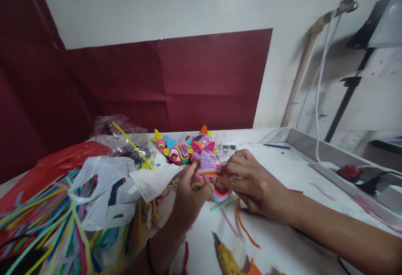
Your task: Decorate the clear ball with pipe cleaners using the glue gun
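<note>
Between my hands is a colourful figure (207,162), apparently made of coiled pipe cleaners, with a lilac tuft on top and pink, orange and light blue rows. My left hand (191,193) grips its left side, thumb in front and fingers partly hidden behind. On the other side, the bent fingers of my right hand (251,178) pinch at its front; whether a strand lies in the pinch is hidden. An orange pipe cleaner (246,224) and a pink one (230,222) lie just below on the white table (204,250).
Several similar finished-looking figures (179,152) stand behind. At left, pipe cleaners (40,224) spread around a white plastic bag (106,191), a red bag (72,158) and a paper slip (153,181). A yellow tool with a dark pointed tip (228,258) lies in front. At right is a power strip (354,185).
</note>
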Tool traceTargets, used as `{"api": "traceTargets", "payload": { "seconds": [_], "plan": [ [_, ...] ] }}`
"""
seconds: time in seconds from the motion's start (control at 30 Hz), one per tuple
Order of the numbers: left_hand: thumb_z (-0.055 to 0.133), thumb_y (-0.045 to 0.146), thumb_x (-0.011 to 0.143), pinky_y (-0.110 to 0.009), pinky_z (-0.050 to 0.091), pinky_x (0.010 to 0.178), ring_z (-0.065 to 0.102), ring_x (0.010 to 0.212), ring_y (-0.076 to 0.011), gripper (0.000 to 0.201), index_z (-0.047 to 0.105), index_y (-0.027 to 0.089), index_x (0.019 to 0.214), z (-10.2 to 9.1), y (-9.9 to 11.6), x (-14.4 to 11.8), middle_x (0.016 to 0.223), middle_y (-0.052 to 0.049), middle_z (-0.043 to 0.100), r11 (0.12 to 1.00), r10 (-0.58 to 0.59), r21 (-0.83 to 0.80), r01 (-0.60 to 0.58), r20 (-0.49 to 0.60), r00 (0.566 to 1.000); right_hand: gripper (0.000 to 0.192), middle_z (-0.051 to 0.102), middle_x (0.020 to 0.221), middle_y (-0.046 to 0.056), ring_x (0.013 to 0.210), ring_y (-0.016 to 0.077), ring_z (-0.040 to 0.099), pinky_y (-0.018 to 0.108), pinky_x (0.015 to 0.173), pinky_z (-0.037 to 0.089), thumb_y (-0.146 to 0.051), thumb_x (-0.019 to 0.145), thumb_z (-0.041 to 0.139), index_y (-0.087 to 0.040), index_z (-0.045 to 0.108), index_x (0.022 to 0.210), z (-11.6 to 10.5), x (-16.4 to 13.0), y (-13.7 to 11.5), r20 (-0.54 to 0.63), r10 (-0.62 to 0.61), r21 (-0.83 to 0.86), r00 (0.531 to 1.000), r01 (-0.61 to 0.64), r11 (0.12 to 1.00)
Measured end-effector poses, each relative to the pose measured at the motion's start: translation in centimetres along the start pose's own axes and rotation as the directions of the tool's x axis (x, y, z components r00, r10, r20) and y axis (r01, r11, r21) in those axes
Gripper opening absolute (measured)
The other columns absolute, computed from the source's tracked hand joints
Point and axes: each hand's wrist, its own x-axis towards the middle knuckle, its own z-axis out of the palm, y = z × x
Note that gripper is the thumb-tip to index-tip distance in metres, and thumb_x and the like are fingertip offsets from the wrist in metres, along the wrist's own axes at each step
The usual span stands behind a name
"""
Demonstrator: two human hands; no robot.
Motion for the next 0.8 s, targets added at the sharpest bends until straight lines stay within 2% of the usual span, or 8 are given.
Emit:
{"api": "traceTargets", "payload": {
  "seconds": [0.17,0.33,0.43,0.57,0.67,0.8],
  "plan": [
    [0.073,0.028,0.064,-0.039,0.051,0.099,0.059,0.124,-0.0331,0.067,0.064,0.015,0.129,0.0,-0.5,0.1,0.129,-0.012,0.067,1.0,0.0,0.002,0.0,-0.016,1.0,0.03,0.061,0.079,0.004,0.079,0.0194,0.05,0.037,0.076,0.033,-0.005,0.093,0.048,-0.02,0.07,0.108,0.0,0.1,0.1,0.03,0.004,-0.016,1.0,-0.003,1.0],
    [0.072,0.026,0.063,-0.04,0.05,0.102,0.062,0.119,-0.0314,0.067,0.064,0.014,0.128,0.1,0.1,0.2,0.128,-0.012,0.068,1.0,-0.025,-0.003,0.025,-0.02,0.999,0.029,0.063,0.082,0.005,0.079,0.0193,0.05,0.037,0.076,0.032,-0.005,0.094,0.048,-0.019,0.07,0.106,0.2,0.0,0.0,0.018,0.023,-0.02,1.0,-0.022,1.0],
    [0.07,0.024,0.063,-0.04,0.052,0.099,0.066,0.113,-0.0307,0.065,0.064,0.013,0.126,0.2,0.9,0.2,0.124,-0.012,0.07,0.999,-0.037,-0.003,0.037,-0.005,0.999,0.033,0.065,0.087,0.006,0.082,0.0197,0.052,0.038,0.076,0.031,-0.003,0.092,0.049,-0.021,0.069,0.111,0.7,-0.4,-0.1,-0.017,0.053,0.0,0.998,-0.053,0.999],
    [0.069,0.027,0.064,-0.039,0.054,0.096,0.064,0.116,-0.0316,0.064,0.063,0.012,0.126,0.3,1.5,0.0,0.127,-0.014,0.068,0.999,-0.046,-0.008,0.046,-0.002,0.999,0.037,0.066,0.09,0.006,0.084,0.0197,0.052,0.04,0.079,0.031,-0.002,0.093,0.047,-0.022,0.068,0.115,1.5,-0.8,-0.3,-0.092,0.107,0.032,0.99,-0.104,0.994],
    [0.07,0.027,0.063,-0.04,0.052,0.099,0.064,0.117,-0.0321,0.064,0.065,0.014,0.126,0.4,1.4,0.0,0.127,-0.013,0.068,1.0,-0.025,-0.01,0.025,-0.054,0.998,0.037,0.066,0.091,0.006,0.083,0.0194,0.051,0.04,0.079,0.031,-0.004,0.094,0.046,-0.022,0.067,0.118,1.9,-0.8,-0.6,-0.107,0.132,0.035,0.985,-0.129,0.991],
    [0.072,0.028,0.062,-0.039,0.05,0.102,0.062,0.121,-0.0321,0.069,0.064,0.014,0.129,0.2,0.9,0.1,0.132,-0.012,0.066,0.999,-0.022,0.022,0.023,-0.064,0.998,0.034,0.064,0.088,0.005,0.081,0.0193,0.051,0.04,0.078,0.031,-0.008,0.097,0.045,-0.023,0.068,0.118,2.0,-0.7,-0.7,-0.115,0.15,0.061,0.982,-0.143,0.988]
  ]
}}
